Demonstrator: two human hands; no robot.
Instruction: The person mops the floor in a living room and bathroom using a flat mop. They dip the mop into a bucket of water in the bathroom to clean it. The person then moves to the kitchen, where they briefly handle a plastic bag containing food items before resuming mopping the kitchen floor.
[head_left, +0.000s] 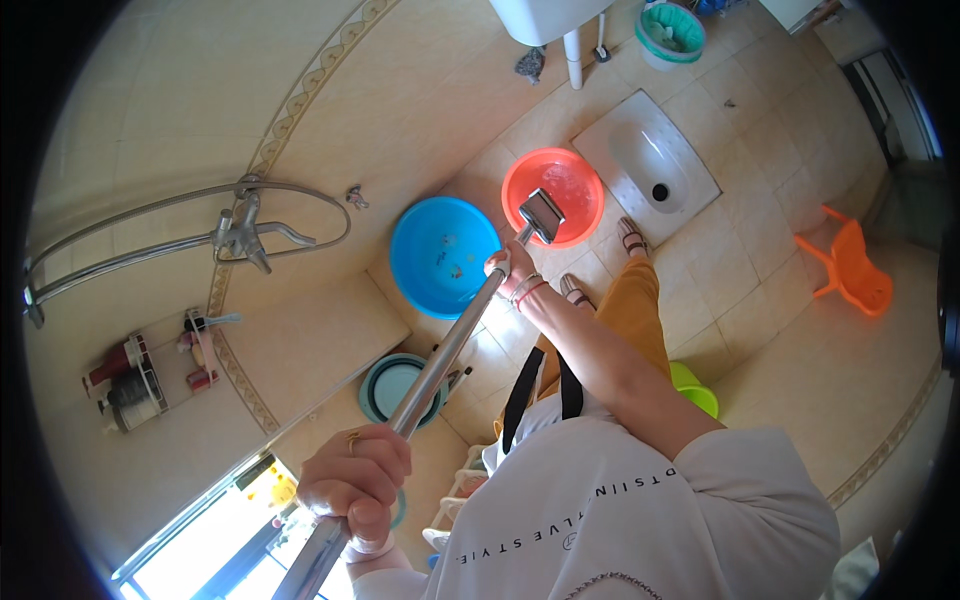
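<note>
A long metal pole (447, 358) slants across the view, part of what looks like a sponge mop. My left hand (355, 485), with a ring on one finger, is closed round its upper part at lower left. Farther down, my right hand (513, 268) grips the same pole near its lower end. The dark grey mop head (543, 216) hangs over or in the coral-red basin (512, 170); whether it touches the water cannot be told. Cloudy liquid lies in that basin. Close to my right hand stands a blue basin (403, 255) with small printed figures on its bottom.
A white squat toilet (690, 180) is set in the tiled floor beside the coral basin. An orange stool (850, 265) is at right, a lime-green tub (697, 390) behind my leg. A teal basin (372, 390) sits under the pole. A lined bin (665, 55) and shower mixer (245, 235) show farther off.
</note>
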